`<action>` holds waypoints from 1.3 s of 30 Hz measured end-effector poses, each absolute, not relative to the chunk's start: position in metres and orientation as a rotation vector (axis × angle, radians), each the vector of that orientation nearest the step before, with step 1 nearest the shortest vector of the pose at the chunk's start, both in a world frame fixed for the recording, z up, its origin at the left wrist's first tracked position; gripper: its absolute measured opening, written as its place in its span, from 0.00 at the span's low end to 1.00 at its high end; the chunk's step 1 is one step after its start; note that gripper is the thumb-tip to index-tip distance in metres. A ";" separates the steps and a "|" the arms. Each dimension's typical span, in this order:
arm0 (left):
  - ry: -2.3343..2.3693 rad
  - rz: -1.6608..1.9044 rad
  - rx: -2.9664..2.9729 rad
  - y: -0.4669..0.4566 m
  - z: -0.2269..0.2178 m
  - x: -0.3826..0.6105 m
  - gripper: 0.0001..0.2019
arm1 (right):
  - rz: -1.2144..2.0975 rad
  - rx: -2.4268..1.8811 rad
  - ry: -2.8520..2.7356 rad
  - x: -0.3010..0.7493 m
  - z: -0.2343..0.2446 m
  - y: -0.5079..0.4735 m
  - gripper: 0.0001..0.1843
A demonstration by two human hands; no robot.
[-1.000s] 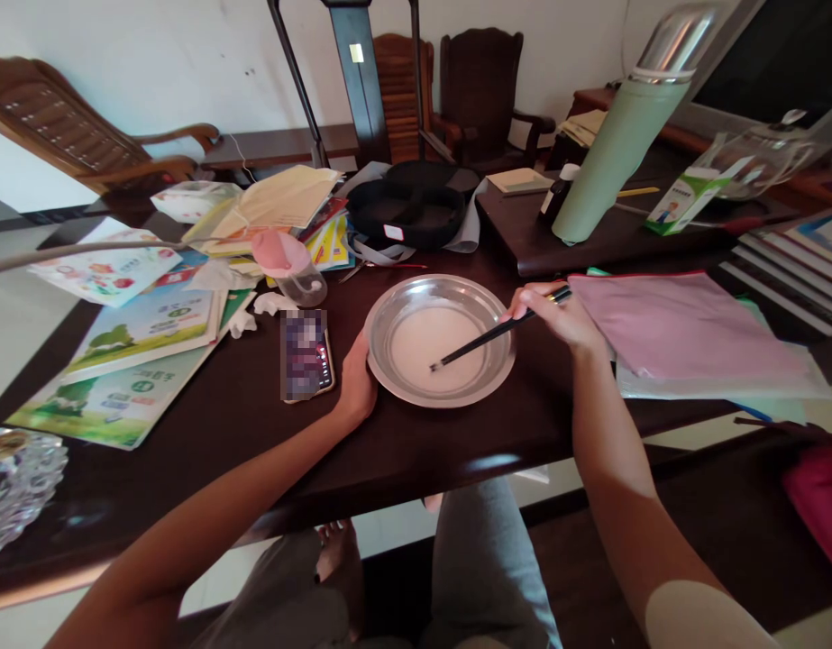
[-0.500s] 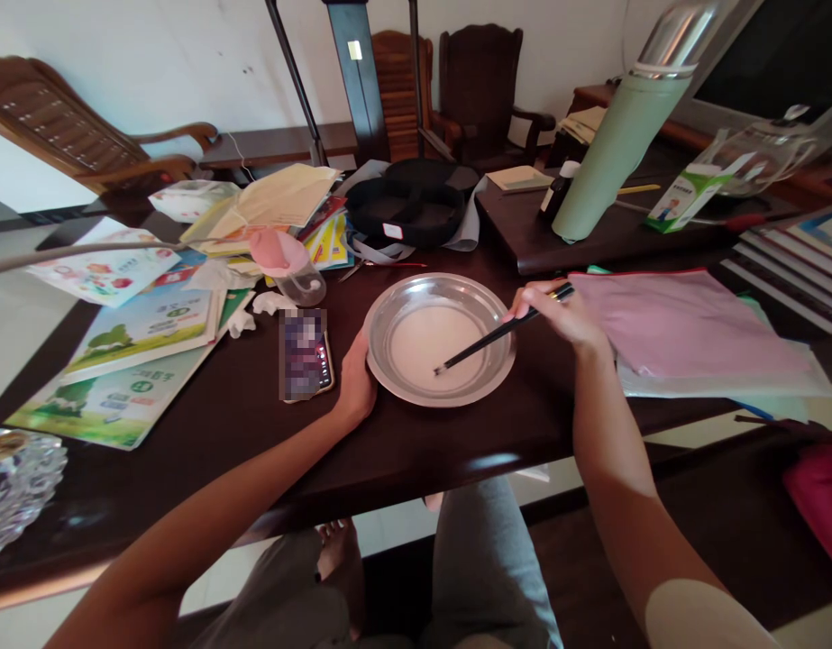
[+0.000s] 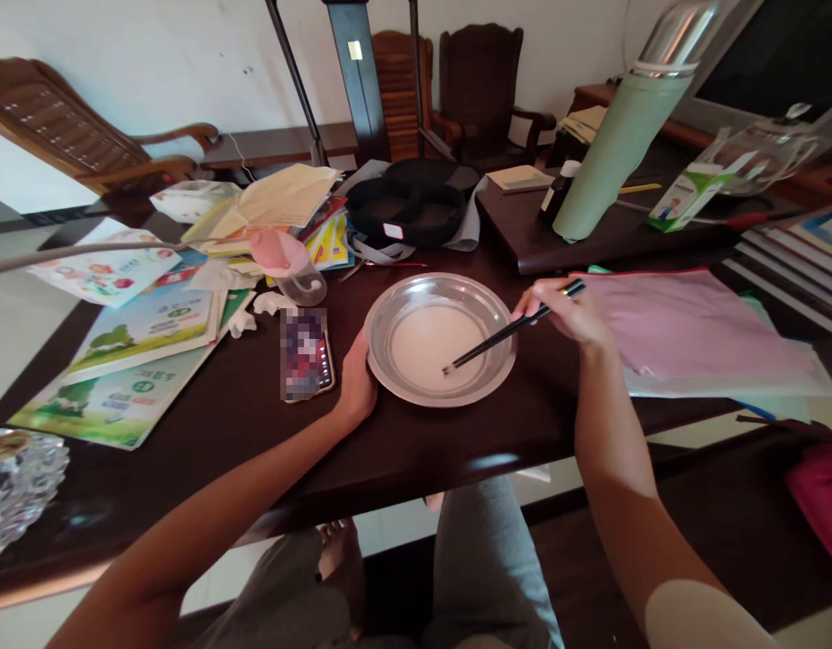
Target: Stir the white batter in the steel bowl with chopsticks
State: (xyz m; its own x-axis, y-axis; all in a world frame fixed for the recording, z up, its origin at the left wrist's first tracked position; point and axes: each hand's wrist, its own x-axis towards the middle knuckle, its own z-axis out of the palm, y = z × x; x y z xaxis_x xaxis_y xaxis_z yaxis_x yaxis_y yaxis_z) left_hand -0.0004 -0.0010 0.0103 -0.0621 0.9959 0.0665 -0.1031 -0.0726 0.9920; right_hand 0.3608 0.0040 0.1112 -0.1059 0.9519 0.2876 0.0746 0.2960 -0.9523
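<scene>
A round, shallow metal basin (image 3: 449,398) sits on the dark table and contains a pale, milky liquid (image 3: 425,338). My left hand (image 3: 356,383) grips the basin's left rim, its fingertips partly hidden behind the edge. Over the right rim, my right hand (image 3: 568,311) closes around a pair of black chopsticks (image 3: 500,336). Their tips are close together at the pale liquid, right of the basin's middle; I cannot tell how deep they reach. A phone (image 3: 307,354) lies left of my left hand.
Crumpled tissues (image 3: 273,303), a pink-lidded cup (image 3: 287,261) and booklets (image 3: 141,324) lie to the left. Behind the basin is a black case (image 3: 408,212). A tall green thermos (image 3: 622,135) stands back right; a pink folder (image 3: 686,320) lies beside my right arm.
My right hand and the chopsticks have shifted slightly right, so the tips sit further right in the basin. My left hand and the basin stay put.
</scene>
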 end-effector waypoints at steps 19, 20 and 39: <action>1.142 1.369 1.119 -0.002 0.013 0.002 0.27 | 1.062 -0.967 -1.543 0.344 0.114 0.002 0.32; 1.134 1.369 1.119 -0.002 0.013 0.002 0.27 | 1.032 -0.971 -1.534 0.344 0.114 0.002 0.32; 1.129 1.374 1.111 -0.001 0.011 0.002 0.26 | 0.843 -1.043 -1.389 0.351 0.113 0.002 0.36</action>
State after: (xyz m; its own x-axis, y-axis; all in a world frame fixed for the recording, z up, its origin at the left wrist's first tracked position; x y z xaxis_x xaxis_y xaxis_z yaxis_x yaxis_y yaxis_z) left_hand 0.0017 -0.0011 0.0113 -0.0802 0.9952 0.0562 -0.1382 -0.0670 0.9881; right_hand 0.3513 0.0020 0.1134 0.0424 0.9340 0.3548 0.1168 0.3480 -0.9302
